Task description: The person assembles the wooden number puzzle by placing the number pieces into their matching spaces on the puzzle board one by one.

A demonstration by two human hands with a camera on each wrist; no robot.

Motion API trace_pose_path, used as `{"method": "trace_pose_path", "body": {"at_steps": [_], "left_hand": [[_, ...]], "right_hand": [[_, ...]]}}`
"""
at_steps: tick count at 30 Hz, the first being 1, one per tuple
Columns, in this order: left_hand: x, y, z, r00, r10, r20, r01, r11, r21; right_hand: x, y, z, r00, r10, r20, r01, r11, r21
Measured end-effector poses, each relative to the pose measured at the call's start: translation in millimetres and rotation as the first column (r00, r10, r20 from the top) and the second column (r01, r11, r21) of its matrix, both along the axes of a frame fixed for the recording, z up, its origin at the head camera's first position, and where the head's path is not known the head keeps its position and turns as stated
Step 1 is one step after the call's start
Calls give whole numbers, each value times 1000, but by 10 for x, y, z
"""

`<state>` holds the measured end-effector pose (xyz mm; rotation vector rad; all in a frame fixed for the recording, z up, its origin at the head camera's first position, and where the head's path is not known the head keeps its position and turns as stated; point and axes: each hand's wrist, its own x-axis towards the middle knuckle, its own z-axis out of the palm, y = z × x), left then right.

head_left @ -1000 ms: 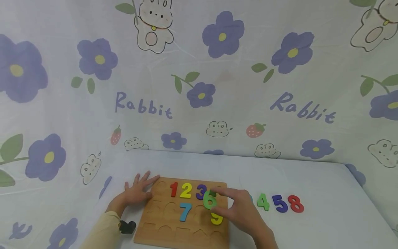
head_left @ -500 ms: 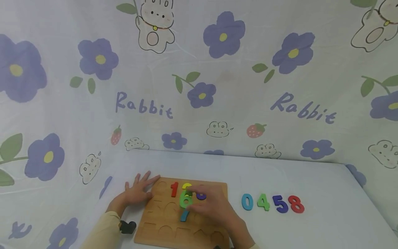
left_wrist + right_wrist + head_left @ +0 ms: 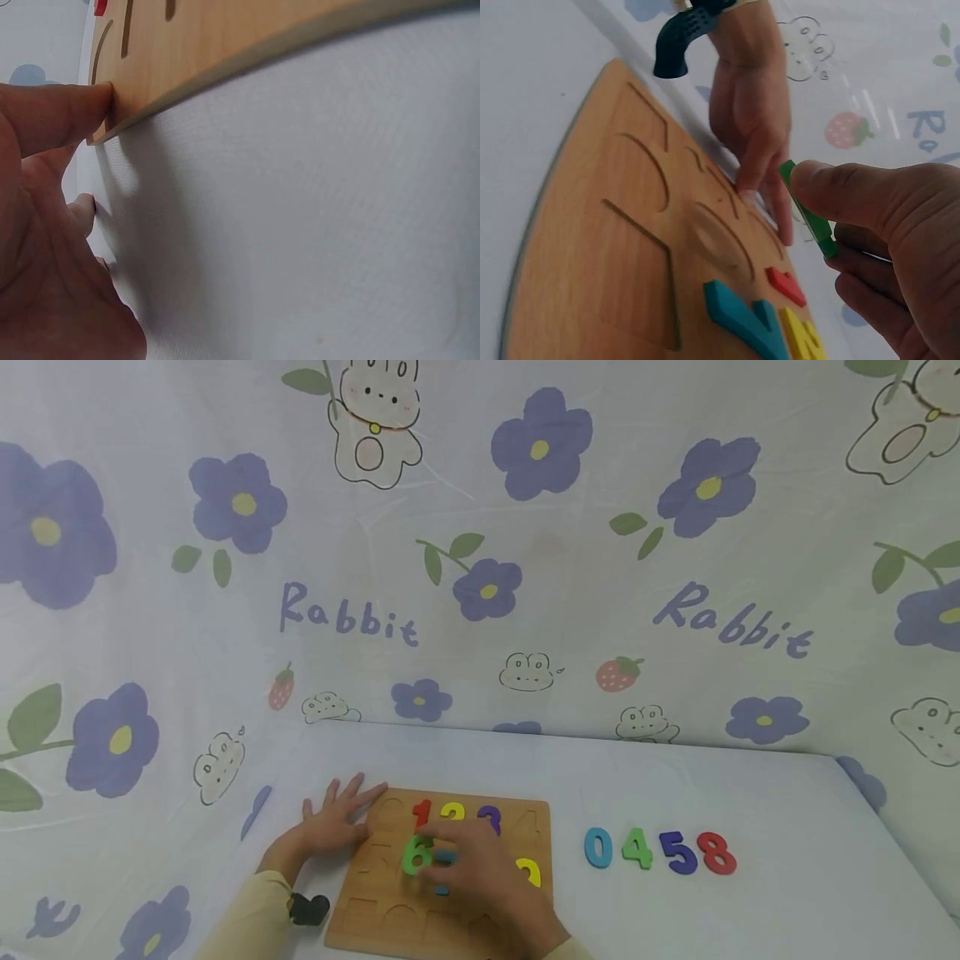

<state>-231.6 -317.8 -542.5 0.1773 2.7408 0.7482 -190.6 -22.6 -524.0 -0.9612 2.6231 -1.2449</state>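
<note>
My right hand (image 3: 480, 868) pinches a green number 6 (image 3: 407, 864) between thumb and fingers, over the left part of a wooden number puzzle board (image 3: 351, 914). In the right wrist view the green 6 (image 3: 810, 214) appears edge-on, above the board's surface. My left hand (image 3: 333, 822) lies spread at the board's upper left, its thumb and index finger touching that edge. On the board are a red 1 (image 3: 422, 812), a yellow 2 (image 3: 453, 810), a purple 3 (image 3: 491, 815) and a yellow 9 (image 3: 531, 868). A blue 7 (image 3: 446, 857) is partly hidden behind my right hand.
Right of the board, a blue 0 (image 3: 597, 847), green 4 (image 3: 637, 849), purple 5 (image 3: 678, 853) and red 8 (image 3: 716, 853) lie in a row on the white table (image 3: 817, 860). A patterned curtain (image 3: 585, 610) hangs behind. Carved number recesses show in the board.
My right hand has carried the green 6 leftward across the board, from near the 3 to below the red 1. The left hand has stayed put.
</note>
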Motion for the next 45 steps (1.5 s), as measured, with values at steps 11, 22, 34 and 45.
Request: {"method": "trace_pose_path", "body": {"at_steps": [11,22,34,45], "left_hand": [[-14,-32,-38,1000,-6,5,6,1000,2],[-19,-52,-69,1000,0,0,0,1000,29],[-38,-76,-105,1000,-4,-7,4,999,37],[-36,-59,-62,1000,-4,4,3,999,35]], "right_hand": [[-3,-196,-161,984,-62,169,41,991,125],[-13,-297,-254,996,-45,71,29,976,215],[32,-279,-228,999,-39,27,32,973,227],[50,136,19,1000,8,19,-10,996,93]]}}
